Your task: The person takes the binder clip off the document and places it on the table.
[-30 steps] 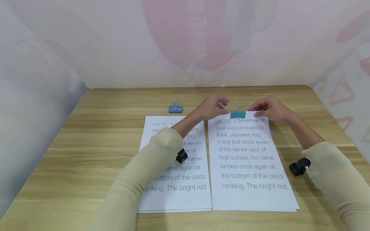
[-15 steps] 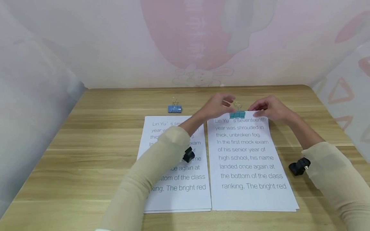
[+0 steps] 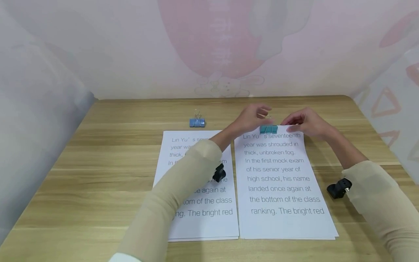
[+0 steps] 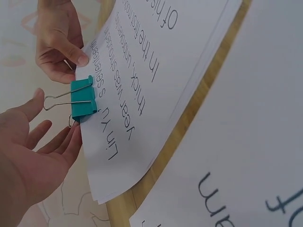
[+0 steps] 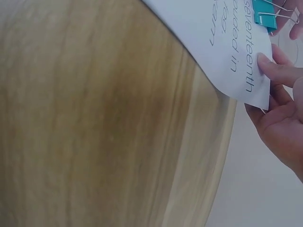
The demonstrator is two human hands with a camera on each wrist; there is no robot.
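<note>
Teal binder clip (image 3: 269, 129) clamped on the far edge of the right-hand paper stack (image 3: 281, 182), at the stack's 12 o'clock, wire handles pointing away toward 12. Long axis of the clip body running 9-to-3 along the paper edge.

Left hand (image 3: 252, 118) at the clip's 10 o'clock, nearer of the two; in the left wrist view grip spread, fingers (image 4: 52, 142) straight and relaxed, tips just beside the lower wire handle, touching or not impossible to tell. Holding nothing.

Right hand (image 3: 306, 122) at the clip's 3 o'clock, a little apart from it, grip pinching the stack's far right corner: thumb on top of the sheets in the right wrist view, fingers (image 5: 279, 71) curled beneath, corner raised slightly off the worktop (image 3: 98, 153).

Count, from the head view: two binder clips, the teal one on the paper and a blue binder clip (image 3: 197, 122) standing free on the worktop at 12 o'clock of the left-hand paper stack (image 3: 203, 203), well apart from both hands. Two paper stacks, side by side, edges nearly meeting, each printed with the same lines of text. Left forearm crossing over the left-hand stack. Two hands, one clip within reach of both.
</note>
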